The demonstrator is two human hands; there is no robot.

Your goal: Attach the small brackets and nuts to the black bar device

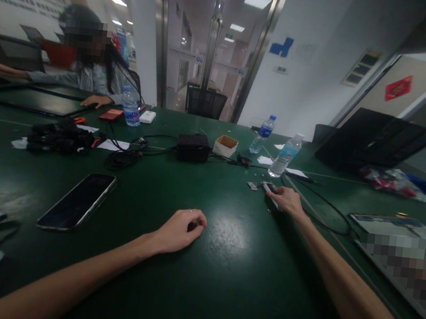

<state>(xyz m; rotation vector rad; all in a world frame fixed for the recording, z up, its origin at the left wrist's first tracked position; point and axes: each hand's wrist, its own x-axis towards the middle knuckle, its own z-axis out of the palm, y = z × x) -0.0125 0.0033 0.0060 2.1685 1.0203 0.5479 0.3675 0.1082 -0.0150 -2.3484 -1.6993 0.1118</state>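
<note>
My right hand (288, 200) reaches out over the green table, its fingers closed on a small, dark, elongated object (270, 188) with a pale edge. The hand covers part of that object, and its exact kind does not show. Little pale pieces (252, 186) lie just left of it. Behind it stands a water bottle (286, 156) with a blue label. My left hand (182, 231) rests on the tabletop near the middle, fingers curled in with nothing visible in them. A black smartphone (79, 201) lies to its left.
Mid-table are a black box (193, 147), an open carton (225, 145), cables (123, 159) and a second bottle (263, 134). A black bundle (61, 136) lies left. A flat panel (409, 251) lies right, below a tilted black panel (378, 141). Another person (92, 76) sits far left.
</note>
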